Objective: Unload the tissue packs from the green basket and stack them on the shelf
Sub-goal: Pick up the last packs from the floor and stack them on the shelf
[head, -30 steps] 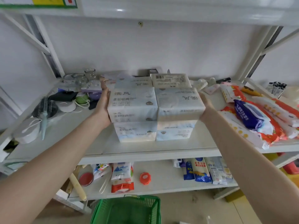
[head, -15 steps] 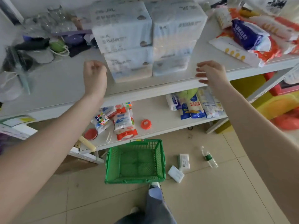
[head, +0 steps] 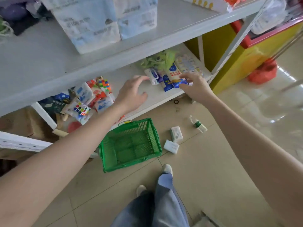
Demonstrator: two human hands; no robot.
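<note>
Green plastic basket point(head: 131, 145) looks empty, tissue packs point(head: 105, 22) stacked on the white shelf point(head: 41, 63); both my grips, left hand point(head: 132, 94) and right hand point(head: 195, 87), hang loose, next checking for leftovers.

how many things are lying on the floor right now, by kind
green basket: 1
small white packs: 2
plastic bottle: 1
small dark ring: 1
Total: 5
</note>
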